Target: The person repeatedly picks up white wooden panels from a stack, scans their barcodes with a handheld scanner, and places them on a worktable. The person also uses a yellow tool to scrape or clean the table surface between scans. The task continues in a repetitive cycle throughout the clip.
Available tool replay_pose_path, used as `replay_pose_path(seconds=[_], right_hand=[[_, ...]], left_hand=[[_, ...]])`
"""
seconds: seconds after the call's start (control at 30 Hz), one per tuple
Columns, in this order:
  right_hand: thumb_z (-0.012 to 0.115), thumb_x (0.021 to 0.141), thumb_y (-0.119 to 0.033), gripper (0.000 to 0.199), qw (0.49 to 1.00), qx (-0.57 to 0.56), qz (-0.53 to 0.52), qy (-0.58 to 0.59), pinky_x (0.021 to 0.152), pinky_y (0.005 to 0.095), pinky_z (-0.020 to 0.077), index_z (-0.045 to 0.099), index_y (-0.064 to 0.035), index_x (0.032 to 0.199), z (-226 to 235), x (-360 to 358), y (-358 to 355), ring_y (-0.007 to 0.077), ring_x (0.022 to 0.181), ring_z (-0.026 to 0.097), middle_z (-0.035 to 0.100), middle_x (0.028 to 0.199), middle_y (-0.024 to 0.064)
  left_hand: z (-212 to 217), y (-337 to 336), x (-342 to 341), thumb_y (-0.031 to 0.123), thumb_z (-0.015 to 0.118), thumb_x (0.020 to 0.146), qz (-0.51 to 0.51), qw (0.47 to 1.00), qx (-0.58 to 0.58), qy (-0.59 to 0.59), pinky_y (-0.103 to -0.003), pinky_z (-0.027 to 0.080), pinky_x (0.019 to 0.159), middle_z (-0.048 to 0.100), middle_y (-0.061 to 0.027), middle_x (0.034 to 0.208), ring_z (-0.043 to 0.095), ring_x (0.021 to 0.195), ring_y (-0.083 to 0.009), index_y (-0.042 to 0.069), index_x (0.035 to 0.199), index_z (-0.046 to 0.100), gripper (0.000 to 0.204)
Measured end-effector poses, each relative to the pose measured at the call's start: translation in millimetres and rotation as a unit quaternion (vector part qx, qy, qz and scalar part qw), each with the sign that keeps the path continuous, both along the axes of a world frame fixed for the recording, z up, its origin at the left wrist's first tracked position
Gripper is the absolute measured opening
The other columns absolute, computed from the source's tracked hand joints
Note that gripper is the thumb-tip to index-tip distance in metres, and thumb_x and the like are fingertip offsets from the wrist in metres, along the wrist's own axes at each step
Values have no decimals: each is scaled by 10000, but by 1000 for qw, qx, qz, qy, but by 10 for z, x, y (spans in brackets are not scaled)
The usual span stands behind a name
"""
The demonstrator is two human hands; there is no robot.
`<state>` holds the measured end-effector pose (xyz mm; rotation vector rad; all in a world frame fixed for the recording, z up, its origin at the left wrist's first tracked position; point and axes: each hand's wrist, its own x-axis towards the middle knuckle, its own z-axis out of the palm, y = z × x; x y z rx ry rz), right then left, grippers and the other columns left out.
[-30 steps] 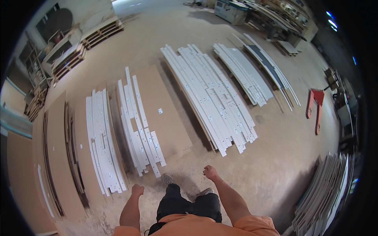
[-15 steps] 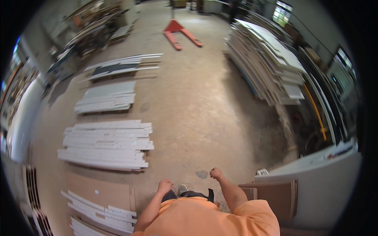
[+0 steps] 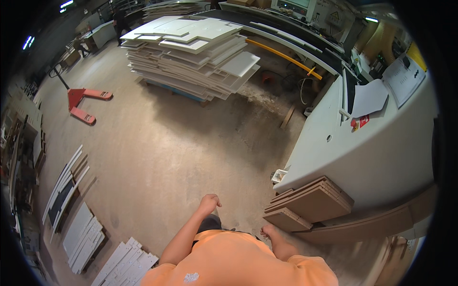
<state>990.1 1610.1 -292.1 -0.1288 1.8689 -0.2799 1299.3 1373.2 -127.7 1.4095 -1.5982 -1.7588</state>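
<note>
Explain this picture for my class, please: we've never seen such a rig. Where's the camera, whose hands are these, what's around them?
There is no robot here. A wide fisheye camera on a person's head looks down, so straight edges bend near the rim. The orange shirt and two bare hands are the wearer's. The left hand is over the floor; the right hand is near the stacked brown panels. Neither visibly holds anything. Farther off are a stack of white panels and a red pallet jack. White boards lie at lower left; papers lie on the white machine housing.
</note>
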Motion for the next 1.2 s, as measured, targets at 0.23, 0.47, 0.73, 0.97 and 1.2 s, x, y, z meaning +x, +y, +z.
replay_pose_path(seconds=[0.23, 0.47, 0.73, 0.97, 1.2], right_hand=[[606, 913, -144, 182, 972, -132, -184, 57, 684, 372, 522, 678, 23, 914, 293, -353, -747, 211, 781, 655, 689, 887, 122], [650, 841, -249, 262, 981, -90, 82, 151, 710, 416, 522, 729, 1, 845, -544, -840, -1587, 337, 808, 694, 705, 806, 186], [534, 856, -212, 289, 831, -195, 399, 335, 614, 469, 516, 719, -14, 757, -311, -3112, -3947, 377, 633, 664, 641, 636, 199], [605, 914, -151, 175, 902, -322, -176, 228, 649, 332, 511, 641, -11, 1012, 569, -4755, -6385, 165, 728, 667, 693, 833, 72], [561, 932, -102, 120, 926, -198, -306, 103, 604, 322, 527, 618, -26, 859, 50, -4881, -6707, 169, 649, 624, 617, 697, 77]], left_hand=[[571, -1681, -1581, 192, 472, 815, -324, 939, -96, -55, -398, 522, 782, 722, -173, 799, 677, 786, -316, -33, 750, 702, 329], [465, -2956, -2930, 175, 490, 815, -355, 933, -12, -57, -392, 515, 752, 708, -172, 760, 682, 770, -295, -50, 730, 678, 305], [661, -4437, -3877, 136, 471, 829, -287, 954, 77, -50, -345, 499, 716, 706, -145, 739, 660, 721, -233, -46, 682, 625, 281], [721, -5792, -5337, 268, 607, 880, -379, 919, -41, -102, -348, 522, 737, 730, -137, 751, 695, 737, -224, -47, 857, 733, 340], [898, -7214, -6702, 298, 617, 883, -435, 895, -73, -64, -380, 527, 707, 719, -147, 737, 688, 716, -241, -28, 788, 724, 356]])
